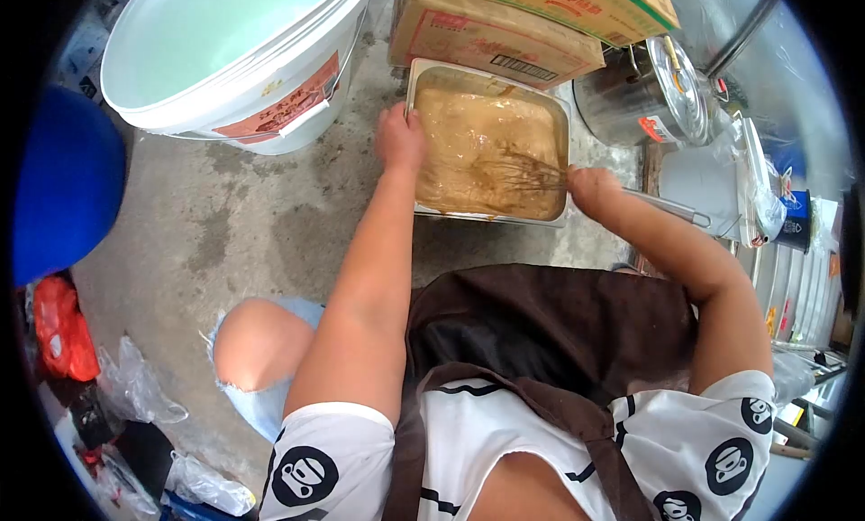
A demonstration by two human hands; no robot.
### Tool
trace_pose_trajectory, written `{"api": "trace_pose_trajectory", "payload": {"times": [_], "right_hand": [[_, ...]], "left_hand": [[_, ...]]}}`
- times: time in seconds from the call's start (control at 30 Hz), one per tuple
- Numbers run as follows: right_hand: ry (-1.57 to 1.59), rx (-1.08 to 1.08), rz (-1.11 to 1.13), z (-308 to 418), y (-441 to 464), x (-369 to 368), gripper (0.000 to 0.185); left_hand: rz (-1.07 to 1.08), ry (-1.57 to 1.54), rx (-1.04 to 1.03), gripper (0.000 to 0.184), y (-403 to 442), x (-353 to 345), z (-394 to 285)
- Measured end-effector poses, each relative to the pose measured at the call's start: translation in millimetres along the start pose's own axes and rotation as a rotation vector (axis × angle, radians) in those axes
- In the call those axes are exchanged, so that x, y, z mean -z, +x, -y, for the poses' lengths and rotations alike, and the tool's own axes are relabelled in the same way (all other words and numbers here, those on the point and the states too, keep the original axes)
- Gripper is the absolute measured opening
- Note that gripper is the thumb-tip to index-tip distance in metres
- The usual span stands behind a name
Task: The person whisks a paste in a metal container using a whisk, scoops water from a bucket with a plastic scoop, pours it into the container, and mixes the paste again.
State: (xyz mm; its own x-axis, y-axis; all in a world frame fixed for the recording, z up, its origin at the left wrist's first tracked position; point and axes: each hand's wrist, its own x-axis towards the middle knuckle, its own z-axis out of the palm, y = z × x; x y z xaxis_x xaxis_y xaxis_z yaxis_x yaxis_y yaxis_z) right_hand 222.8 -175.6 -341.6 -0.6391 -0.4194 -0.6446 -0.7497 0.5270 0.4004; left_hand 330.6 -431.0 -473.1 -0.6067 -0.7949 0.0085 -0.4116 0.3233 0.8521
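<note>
A rectangular metal pan [560, 115] stands on the concrete floor, filled with a thick tan-brown liquid [468, 129]. My left hand [401, 140] grips the pan's left rim, thumb at the edge. In my right hand [595, 189] is a wire whisk [527, 171], held with the fist closed round its handle. The whisk's wires dip into the liquid at the right side of the pan and look blurred. Its metal handle sticks out to the right behind my wrist. Brown smears mark the pan's rim.
Cardboard boxes [496, 41] stand right behind the pan. A big white bucket [306, 129] is at the upper left, near a blue barrel [68, 183]. To the right are a steel pot [622, 97] and a white tub [703, 183]. Plastic bags [140, 381] lie at lower left.
</note>
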Motion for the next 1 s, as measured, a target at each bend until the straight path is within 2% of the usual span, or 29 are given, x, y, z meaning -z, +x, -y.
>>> {"api": "trace_pose_trajectory", "payload": {"times": [0.17, 0.3, 0.37, 0.43, 0.57, 0.63, 0.73, 0.77, 0.83, 0.93, 0.97, 1.0], "right_hand": [[-0.090, -0.115, -0.054, -20.4, 24.0, 1.4, 0.015], [-0.015, -0.149, -0.149, -22.8, 48.8, -0.1, 0.015], [0.008, -0.123, -0.165, -19.9, 57.3, 7.1, 0.014], [0.020, -0.090, -0.221, -15.5, 65.9, 12.3, 0.016], [0.089, -0.052, -0.204, 5.1, 72.2, 52.4, 0.017], [0.051, 0.080, -0.122, 13.0, 76.1, 67.1, 0.019], [0.131, 0.150, -0.184, 32.2, 71.8, 85.5, 0.025], [0.133, 0.144, -0.194, 36.1, 72.7, 87.4, 0.025], [0.157, 0.195, -0.198, 44.7, 77.2, 83.7, 0.029], [0.233, 0.216, -0.233, 53.7, 76.6, 70.9, 0.030], [0.243, 0.196, -0.144, 57.7, 71.9, 73.2, 0.030], [0.248, 0.184, -0.150, 60.8, 68.5, 71.3, 0.030]], "left_hand": [[0.009, 0.043, 0.012, 0.023, -2.1, -0.1, -0.6], [0.052, 0.048, 0.088, 0.026, 0.8, -2.4, 0.0], [0.042, 0.028, 0.082, 0.027, 0.4, -7.2, 1.5], [-0.054, -0.019, 0.061, 0.027, 0.2, -12.5, 0.5], [-0.047, -0.053, 0.049, 0.027, 2.9, -13.9, -0.1], [-0.030, -0.011, 0.058, 0.026, 2.3, -9.7, -3.7], [-0.075, -0.082, 0.077, 0.024, 0.5, -12.0, -7.0], [-0.079, -0.085, 0.066, 0.024, 1.3, -12.7, -7.7], [-0.009, -0.154, 0.173, 0.028, 2.7, -11.7, -6.7], [-0.041, -0.085, 0.090, 0.028, 2.9, -13.2, -4.7], [-0.037, -0.087, 0.078, 0.028, 2.7, -13.0, -5.5], [-0.004, -0.123, 0.122, 0.028, 3.1, -12.5, -6.1]]}}
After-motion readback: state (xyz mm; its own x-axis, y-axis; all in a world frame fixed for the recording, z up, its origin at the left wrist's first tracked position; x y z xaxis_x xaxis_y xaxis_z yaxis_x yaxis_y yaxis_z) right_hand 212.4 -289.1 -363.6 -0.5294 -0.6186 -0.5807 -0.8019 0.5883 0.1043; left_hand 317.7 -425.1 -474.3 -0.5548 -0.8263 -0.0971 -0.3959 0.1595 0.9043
